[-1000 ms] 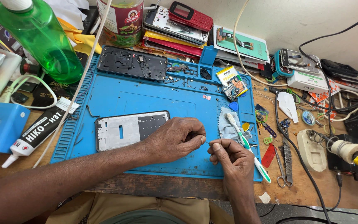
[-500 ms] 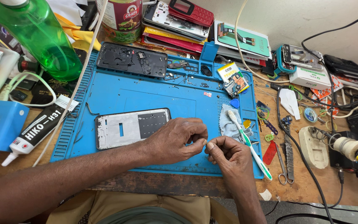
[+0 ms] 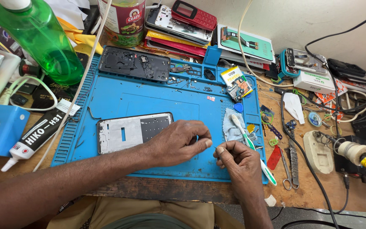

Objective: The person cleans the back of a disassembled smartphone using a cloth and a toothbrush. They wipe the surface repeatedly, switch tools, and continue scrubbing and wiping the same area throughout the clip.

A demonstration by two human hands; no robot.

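Since the earlier frames we have hardly moved: both hands stay low in the middle of the frame, and our right hand (image 3: 238, 163) has only come a little closer to the left one. Our left hand (image 3: 178, 142) is curled, its fingertips pinched together over the blue silicone repair mat (image 3: 106, 99), just at the right end of the silver phone middle frame (image 3: 134, 132) that lies flat on the mat; what it pinches is too small for us to tell. Our right hand is closed around a thin dark pointed tool (image 3: 216, 149), whose tip points toward the left fingertips. Just beside the right hand lie a white and green toothbrush (image 3: 250, 146) and a pale blue crumpled cloth (image 3: 232, 129). At the upper middle of the mat rests a black phone back housing (image 3: 134, 63), and a green plastic bottle (image 3: 39, 40) stands at the upper left. We judge that the tiny part could slip from the pinch and be lost among the small pieces on the mat, if the tool pushes too hard. Also the sharp tip may prick the left fingers, because they are so near.
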